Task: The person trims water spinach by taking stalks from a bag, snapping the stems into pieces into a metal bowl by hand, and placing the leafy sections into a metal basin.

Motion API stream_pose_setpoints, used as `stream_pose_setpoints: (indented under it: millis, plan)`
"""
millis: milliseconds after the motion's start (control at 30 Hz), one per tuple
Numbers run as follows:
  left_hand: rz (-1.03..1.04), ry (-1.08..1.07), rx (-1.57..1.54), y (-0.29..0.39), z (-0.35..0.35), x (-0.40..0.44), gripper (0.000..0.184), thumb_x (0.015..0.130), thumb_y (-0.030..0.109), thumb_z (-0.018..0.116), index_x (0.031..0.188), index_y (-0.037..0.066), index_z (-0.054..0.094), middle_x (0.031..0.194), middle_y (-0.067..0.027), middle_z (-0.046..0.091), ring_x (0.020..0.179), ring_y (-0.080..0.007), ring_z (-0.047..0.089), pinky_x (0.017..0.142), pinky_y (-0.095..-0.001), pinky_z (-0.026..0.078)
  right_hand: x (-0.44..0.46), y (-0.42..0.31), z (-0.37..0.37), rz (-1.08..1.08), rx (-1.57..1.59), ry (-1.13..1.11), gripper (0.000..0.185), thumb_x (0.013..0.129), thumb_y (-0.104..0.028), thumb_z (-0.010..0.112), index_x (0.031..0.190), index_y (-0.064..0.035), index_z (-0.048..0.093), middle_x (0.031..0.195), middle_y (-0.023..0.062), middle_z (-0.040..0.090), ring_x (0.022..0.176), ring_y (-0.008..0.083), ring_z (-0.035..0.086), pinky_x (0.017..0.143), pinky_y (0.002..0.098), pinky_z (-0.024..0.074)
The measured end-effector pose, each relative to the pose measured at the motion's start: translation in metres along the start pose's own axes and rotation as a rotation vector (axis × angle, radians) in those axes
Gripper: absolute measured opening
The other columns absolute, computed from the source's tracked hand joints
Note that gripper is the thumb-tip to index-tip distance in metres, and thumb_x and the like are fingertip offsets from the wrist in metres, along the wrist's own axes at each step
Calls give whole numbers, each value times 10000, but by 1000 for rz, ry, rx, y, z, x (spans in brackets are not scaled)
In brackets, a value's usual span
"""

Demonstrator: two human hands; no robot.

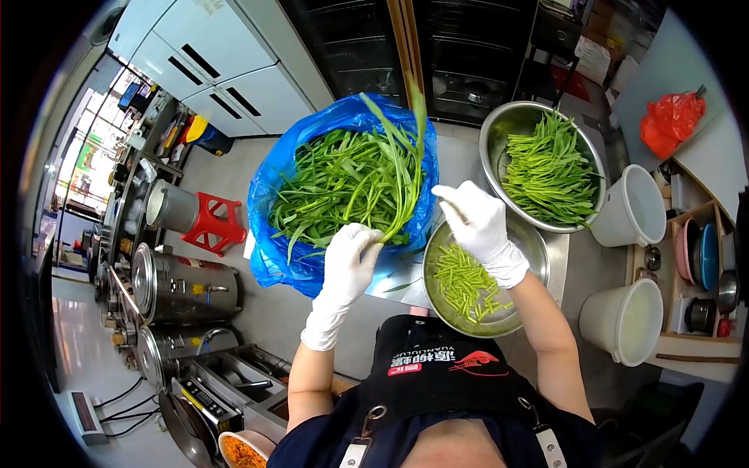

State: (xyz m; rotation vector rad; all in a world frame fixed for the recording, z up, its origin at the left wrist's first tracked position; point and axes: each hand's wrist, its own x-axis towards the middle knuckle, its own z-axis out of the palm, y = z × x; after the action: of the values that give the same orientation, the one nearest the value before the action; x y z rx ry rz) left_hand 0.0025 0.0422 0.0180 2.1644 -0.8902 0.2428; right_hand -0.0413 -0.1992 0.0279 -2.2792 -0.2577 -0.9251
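Gloved in white, my left hand [355, 257] is closed around the lower stems of a few long water spinach stalks [402, 175]. Their leafy ends rise over a blue plastic bag [265, 261], which is heaped with more loose water spinach [328, 168]. My right hand [474, 225], also gloved, is above the upper edge of a metal bowl [538, 261]. Its index finger stretches toward the stalks; the other fingers are partly bent and hidden, and nothing shows in them. Short cut green stem pieces [466, 285] lie in that bowl, below my right hand.
A larger steel basin [490, 148] of aligned leafy greens stands at the back right. White buckets [624, 320] are at the right. A red stool [214, 222] and steel pots [187, 285] stand to the left. Refrigerators [211, 58] line the back.
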Motion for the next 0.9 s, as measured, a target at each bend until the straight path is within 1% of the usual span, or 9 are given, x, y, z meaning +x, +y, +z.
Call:
stream_pose_setpoints:
  millis: [133, 333, 533, 667, 700, 733, 800, 867, 900]
  plan:
    - [21, -73, -70, 5, -4, 0, 176, 746, 12, 706, 910, 53, 658, 844, -96, 616, 815, -295, 598, 716, -356, 480, -1, 1, -1, -256, -223, -158, 295, 781, -115, 639, 1070, -154, 685, 742, 23, 524, 639, 184, 576, 493, 318, 460]
    - [-35, -95, -266, 7, -11, 0, 123, 843, -14, 626, 966, 0, 627, 864, -99, 598, 782, -232, 588, 723, -296, 478, -6, 3, -4, -294, -217, -192, 126, 771, -129, 655, 897, -139, 654, 765, 30, 533, 643, 183, 587, 507, 330, 470]
    - [-378, -92, -402, 14, 2, -6, 203, 848, 12, 654, 1050, 2, 665, 816, -73, 587, 698, -164, 566, 661, -266, 467, -26, 11, 11, 184, 181, -135, 61, 776, -72, 649, 829, -83, 621, 830, 68, 577, 643, 243, 607, 574, 323, 494]
    - [-205, -29, -109, 10, 24, -11, 210, 857, 9, 646, 1065, -11, 677, 776, -34, 598, 663, -110, 563, 623, -228, 456, -47, 37, 27, 549, 461, -44, 53, 815, -77, 638, 848, -38, 625, 739, 9, 563, 619, 137, 564, 558, 275, 459]
    - [-274, -22, -157, 7, 27, -14, 204, 863, 16, 645, 1063, -14, 675, 786, -32, 610, 663, -105, 563, 622, -226, 457, -41, 42, 19, 853, 580, -5, 56, 856, -82, 611, 876, -36, 635, 689, -48, 516, 617, 69, 502, 537, 230, 404]
    - [-341, -16, -205, 4, 30, -17, 199, 868, 23, 644, 1061, -18, 673, 796, -31, 623, 664, -100, 564, 621, -224, 457, -40, 57, 5, 1026, 1006, 60, 82, 893, -80, 573, 909, -53, 648, 672, -61, 494, 599, 38, 456, 534, 191, 349]
    - [-523, -18, -338, 6, 31, -16, 192, 881, 39, 637, 1058, -28, 667, 818, -33, 646, 666, -91, 565, 618, -219, 459, -38, 60, -5, 997, 1016, 153, 97, 912, -91, 563, 935, -67, 654, 695, -63, 490, 584, 12, 403, 531, 168, 302]
    - [-760, -45, -519, 25, 37, -10, 189, 897, 55, 627, 1057, -40, 661, 841, -40, 669, 670, -83, 568, 613, -215, 460, -22, 22, -7, 486, 504, 89, 74, 909, -58, 581, 944, -37, 643, 792, -6, 604, 676, 111, 576, 656, 222, 469]
    - [-799, -50, -659, 29, 40, -8, 196, 905, 74, 622, 1057, -46, 657, 849, -56, 681, 676, -78, 573, 607, -211, 462, -26, 14, -1, 361, 520, 2, 88, 894, -24, 590, 964, -35, 642, 889, 64, 653, 756, 197, 645, 717, 259, 512]
